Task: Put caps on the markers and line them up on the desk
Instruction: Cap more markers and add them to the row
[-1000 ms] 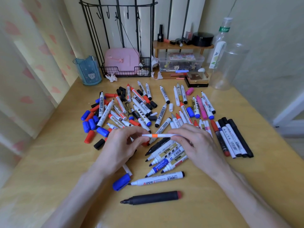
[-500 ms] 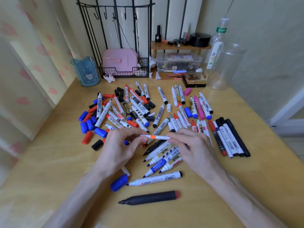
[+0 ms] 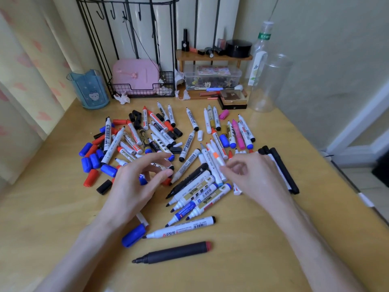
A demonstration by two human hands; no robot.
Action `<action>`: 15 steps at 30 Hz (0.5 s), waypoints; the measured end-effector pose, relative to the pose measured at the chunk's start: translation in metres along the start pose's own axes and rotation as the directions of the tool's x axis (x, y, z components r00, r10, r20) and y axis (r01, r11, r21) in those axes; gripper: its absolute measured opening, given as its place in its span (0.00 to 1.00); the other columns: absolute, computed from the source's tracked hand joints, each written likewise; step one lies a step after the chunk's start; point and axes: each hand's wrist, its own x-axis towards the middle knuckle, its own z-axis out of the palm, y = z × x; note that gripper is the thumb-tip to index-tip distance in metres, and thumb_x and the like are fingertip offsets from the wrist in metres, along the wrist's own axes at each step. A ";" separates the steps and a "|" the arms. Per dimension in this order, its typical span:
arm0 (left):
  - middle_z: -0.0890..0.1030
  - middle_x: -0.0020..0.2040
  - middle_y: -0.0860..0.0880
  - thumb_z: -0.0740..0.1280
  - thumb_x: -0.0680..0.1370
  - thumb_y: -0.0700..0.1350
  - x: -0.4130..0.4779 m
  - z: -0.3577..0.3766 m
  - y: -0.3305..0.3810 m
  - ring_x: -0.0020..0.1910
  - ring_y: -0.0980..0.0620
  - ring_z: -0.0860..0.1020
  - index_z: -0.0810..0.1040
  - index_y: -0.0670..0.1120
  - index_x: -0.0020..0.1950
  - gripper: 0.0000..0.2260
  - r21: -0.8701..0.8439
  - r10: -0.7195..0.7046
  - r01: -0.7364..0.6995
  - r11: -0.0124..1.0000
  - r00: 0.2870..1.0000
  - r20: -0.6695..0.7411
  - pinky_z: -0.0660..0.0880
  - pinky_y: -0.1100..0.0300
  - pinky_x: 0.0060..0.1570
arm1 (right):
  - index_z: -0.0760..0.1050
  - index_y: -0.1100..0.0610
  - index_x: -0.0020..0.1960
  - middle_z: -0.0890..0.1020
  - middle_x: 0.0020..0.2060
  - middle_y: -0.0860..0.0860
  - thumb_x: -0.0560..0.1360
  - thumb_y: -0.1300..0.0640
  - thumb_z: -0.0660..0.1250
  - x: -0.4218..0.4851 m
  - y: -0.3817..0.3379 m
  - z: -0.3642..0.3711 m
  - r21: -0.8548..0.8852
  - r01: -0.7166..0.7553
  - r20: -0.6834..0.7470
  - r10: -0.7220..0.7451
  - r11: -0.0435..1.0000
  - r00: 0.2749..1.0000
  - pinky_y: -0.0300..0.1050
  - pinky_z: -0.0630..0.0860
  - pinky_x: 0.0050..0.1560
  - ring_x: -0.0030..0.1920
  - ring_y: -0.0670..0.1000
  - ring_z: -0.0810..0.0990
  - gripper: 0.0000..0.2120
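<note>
Left hand (image 3: 139, 186) spread empty, right hand (image 3: 252, 178) touching the orange-banded marker (image 3: 215, 155), grip unclear; light, stiff, slick barrel, likely best pinched mid-length.

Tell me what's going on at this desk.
A person is sorting a heap of uncapped markers and loose caps on a wooden desk. The right hand has its fingers at the end of a thin orange-banded marker; whether they grip it is unclear. The left hand hovers open over the heap.
</note>
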 end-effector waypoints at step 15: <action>0.85 0.52 0.58 0.70 0.82 0.49 0.001 -0.001 -0.004 0.52 0.52 0.84 0.82 0.54 0.64 0.11 0.060 0.014 -0.013 0.998 1.000 -0.004 0.80 0.51 0.49 | 0.79 0.46 0.49 0.83 0.38 0.46 0.75 0.44 0.74 0.010 0.036 -0.011 -0.240 -0.257 -0.094 0.241 0.936 0.966 0.47 0.77 0.41 0.46 0.55 0.82 0.08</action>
